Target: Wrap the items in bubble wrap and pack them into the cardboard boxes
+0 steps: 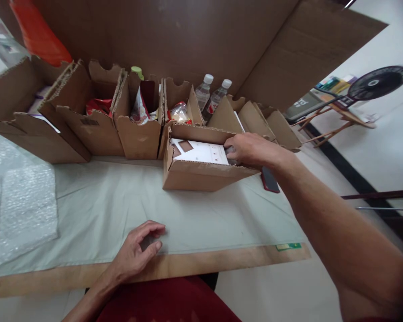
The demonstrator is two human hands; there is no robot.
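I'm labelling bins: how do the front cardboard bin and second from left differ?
The front bin stands before the row, the second bin within it. The right hand reaches into the front bin, none into the second bin. The front bin holds a white carton; the second bin, a red packet. Both are cardboard.

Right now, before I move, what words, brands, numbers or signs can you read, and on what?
Nothing reads clearly.
Grey box left of the fan: white letters, too blurred.
Bottle with red label: too blurred.
White pack: print too small.
Snack bags: too blurred.
Green sticker on the table edge: too small.
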